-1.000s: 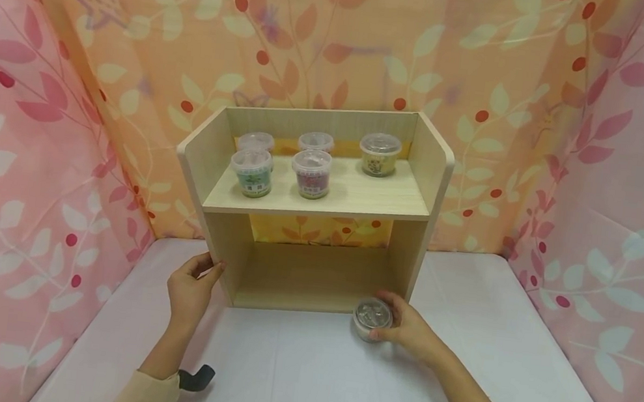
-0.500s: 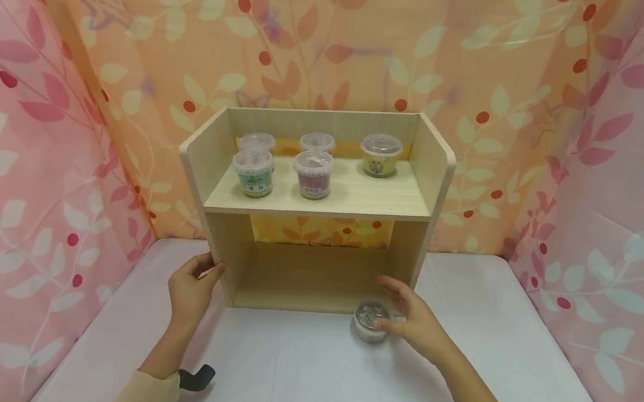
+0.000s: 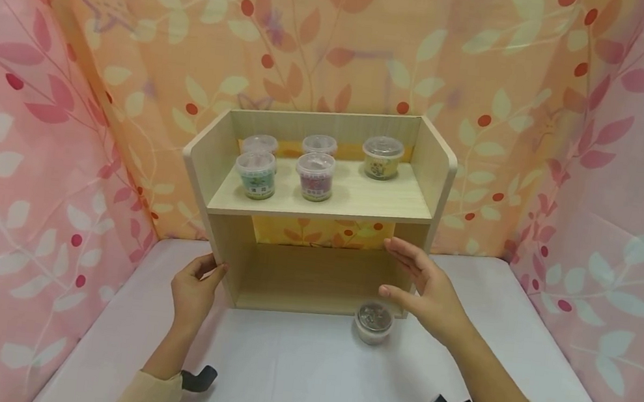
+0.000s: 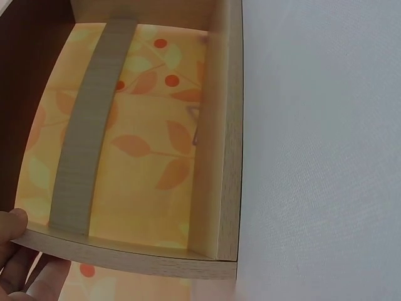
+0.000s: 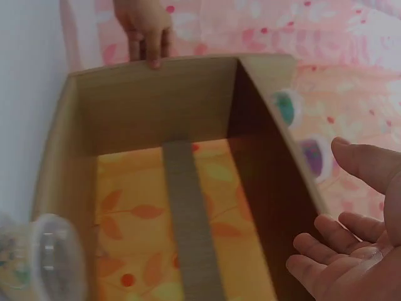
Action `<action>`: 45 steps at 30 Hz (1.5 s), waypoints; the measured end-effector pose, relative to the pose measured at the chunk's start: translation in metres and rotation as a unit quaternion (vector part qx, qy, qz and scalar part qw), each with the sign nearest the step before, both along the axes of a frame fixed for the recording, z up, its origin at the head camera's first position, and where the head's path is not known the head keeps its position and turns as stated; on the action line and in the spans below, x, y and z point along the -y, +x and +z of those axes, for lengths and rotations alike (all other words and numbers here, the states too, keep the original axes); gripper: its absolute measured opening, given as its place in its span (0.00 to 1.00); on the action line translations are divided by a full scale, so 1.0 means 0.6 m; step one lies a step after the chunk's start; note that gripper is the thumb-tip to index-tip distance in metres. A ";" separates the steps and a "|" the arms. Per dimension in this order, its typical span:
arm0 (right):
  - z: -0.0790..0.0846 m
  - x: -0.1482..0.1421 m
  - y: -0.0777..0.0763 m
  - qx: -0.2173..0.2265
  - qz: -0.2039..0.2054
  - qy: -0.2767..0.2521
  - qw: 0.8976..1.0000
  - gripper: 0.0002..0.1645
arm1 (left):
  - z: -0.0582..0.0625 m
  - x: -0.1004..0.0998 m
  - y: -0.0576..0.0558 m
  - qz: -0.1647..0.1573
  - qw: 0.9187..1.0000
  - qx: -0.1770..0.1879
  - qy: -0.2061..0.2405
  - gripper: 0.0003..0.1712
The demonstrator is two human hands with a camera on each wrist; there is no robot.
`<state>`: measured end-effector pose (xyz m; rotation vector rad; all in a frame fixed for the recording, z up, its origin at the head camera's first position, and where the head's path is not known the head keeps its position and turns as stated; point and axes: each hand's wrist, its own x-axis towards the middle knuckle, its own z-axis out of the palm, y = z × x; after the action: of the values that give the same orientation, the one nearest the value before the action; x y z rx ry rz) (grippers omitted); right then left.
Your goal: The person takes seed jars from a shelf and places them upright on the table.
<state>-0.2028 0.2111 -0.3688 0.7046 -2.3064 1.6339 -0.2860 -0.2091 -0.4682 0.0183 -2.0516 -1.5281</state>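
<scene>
My left hand pinches the front edge of the left side panel of a small two-tier wooden shelf; in the left wrist view its thumb lies on the panel's edge. My right hand is held in the air at the shelf's lower right, fingers spread and holding nothing. Below its thumb, a round lidded plastic tub stands on the table at the shelf's front right corner. That tub also appears, blurred, in the right wrist view.
On the upper tier stand a green-labelled tub, a purple-labelled tub, two more tubs behind them, and a yellow-labelled tub at the right. A white cloth covers the table. Floral curtains hang at the back and sides.
My right hand has let go of the lidded tub and risen up and away to the right, its fingers opening. The tub stays on the table. My left hand keeps its hold on the shelf.
</scene>
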 end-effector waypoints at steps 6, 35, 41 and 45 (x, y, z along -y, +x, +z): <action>0.082 0.012 0.000 -0.026 -0.014 -0.006 1.000 0.45 | -0.015 0.004 -0.008 0.003 1.000 -0.008 -0.002 0.14; 0.274 0.066 -0.149 0.016 -0.151 0.031 0.988 0.49 | -0.011 0.012 -0.007 0.004 1.000 -0.001 -0.022 0.14; 0.276 0.074 -0.179 0.033 -0.172 0.040 0.984 0.52 | -0.012 0.011 -0.006 0.007 1.000 -0.002 -0.015 0.13; 0.276 0.074 -0.198 0.056 -0.194 0.036 0.979 0.54 | -0.011 0.010 -0.005 -0.001 1.000 -0.002 -0.005 0.14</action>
<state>-0.3216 0.1667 -0.2035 0.1576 -2.3978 1.4465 -0.2893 -0.2150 -0.4750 0.0105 -2.0560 -1.5178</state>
